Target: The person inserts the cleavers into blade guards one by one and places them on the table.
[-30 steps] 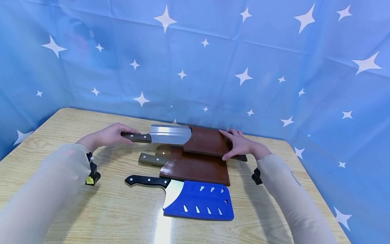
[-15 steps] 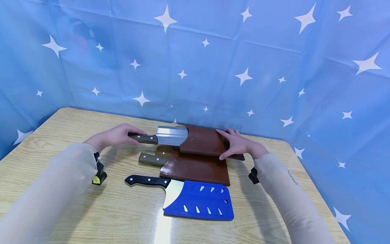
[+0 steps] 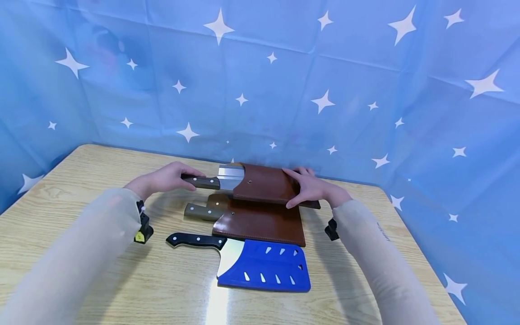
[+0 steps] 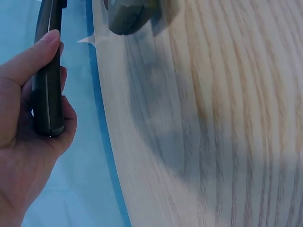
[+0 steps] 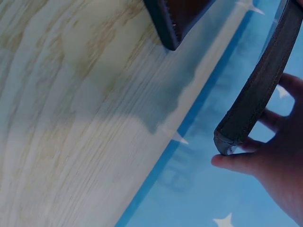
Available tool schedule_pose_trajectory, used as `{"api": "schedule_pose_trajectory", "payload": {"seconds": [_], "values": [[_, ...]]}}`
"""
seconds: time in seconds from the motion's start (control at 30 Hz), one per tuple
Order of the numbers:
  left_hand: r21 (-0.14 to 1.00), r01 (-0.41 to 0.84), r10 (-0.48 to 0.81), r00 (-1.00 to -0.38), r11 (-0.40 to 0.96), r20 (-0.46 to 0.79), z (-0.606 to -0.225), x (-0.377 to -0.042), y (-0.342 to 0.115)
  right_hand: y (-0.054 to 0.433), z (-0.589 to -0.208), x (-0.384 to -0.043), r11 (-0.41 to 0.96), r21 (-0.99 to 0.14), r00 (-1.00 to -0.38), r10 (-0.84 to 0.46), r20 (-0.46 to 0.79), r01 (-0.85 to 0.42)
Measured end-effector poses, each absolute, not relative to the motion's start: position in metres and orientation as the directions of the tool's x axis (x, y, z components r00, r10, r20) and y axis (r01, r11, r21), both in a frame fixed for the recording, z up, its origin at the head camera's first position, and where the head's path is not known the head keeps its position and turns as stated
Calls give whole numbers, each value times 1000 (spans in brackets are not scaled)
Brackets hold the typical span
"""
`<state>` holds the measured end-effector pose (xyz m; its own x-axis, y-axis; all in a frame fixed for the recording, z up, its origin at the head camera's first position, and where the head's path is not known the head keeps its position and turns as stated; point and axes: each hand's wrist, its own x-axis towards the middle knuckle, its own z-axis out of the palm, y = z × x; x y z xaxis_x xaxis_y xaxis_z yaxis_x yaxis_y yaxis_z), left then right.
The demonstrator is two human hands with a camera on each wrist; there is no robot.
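My left hand [image 3: 165, 178] grips the dark wooden handle [image 3: 203, 182] of a cleaver, whose steel blade [image 3: 230, 176] is mostly inside a brown leather sheath [image 3: 266, 184]. My right hand [image 3: 309, 189] holds the sheath's far end, fingers on top and thumb underneath. Both are lifted above the wooden table [image 3: 101, 180]. In the left wrist view the handle [image 4: 47, 80] lies in my curled left hand [image 4: 19, 123]. The right wrist view shows the sheath's edge [image 5: 258, 94] held by my right hand [image 5: 265, 161].
On the table lie a second cleaver in a brown sheath [image 3: 260, 222] with a wooden handle [image 3: 199, 212], and a black-handled cleaver [image 3: 195, 240] in a blue plastic guard [image 3: 268, 270]. A starred blue cloth [image 3: 284, 81] walls the table's back and sides.
My left hand has pushed the cleaver rightward, deeper into the brown sheath, so less blade shows. My right hand and the sheath shifted slightly left.
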<state>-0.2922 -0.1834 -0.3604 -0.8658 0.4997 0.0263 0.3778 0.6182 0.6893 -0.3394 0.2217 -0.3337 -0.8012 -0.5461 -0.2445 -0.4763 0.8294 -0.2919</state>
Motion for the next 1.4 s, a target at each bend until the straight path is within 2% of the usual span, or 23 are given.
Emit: {"api": "schedule_pose_trajectory", "payload": {"seconds": [0.7, 1.07, 1.4], "values": [[735, 332, 494, -870, 591, -5, -359, -299, -166, 203, -331, -340, 819, -292, -794, -562, -234, -494], [782, 204, 378, -925, 589, -42, -356, -299, -167, 204, -328, -339, 816, -278, -800, -566, -201, -507], [775, 252, 414, -910, 580, -15, -351, -300, -158, 197, -327, -337, 813, -278, -798, -569, -197, -511]]}}
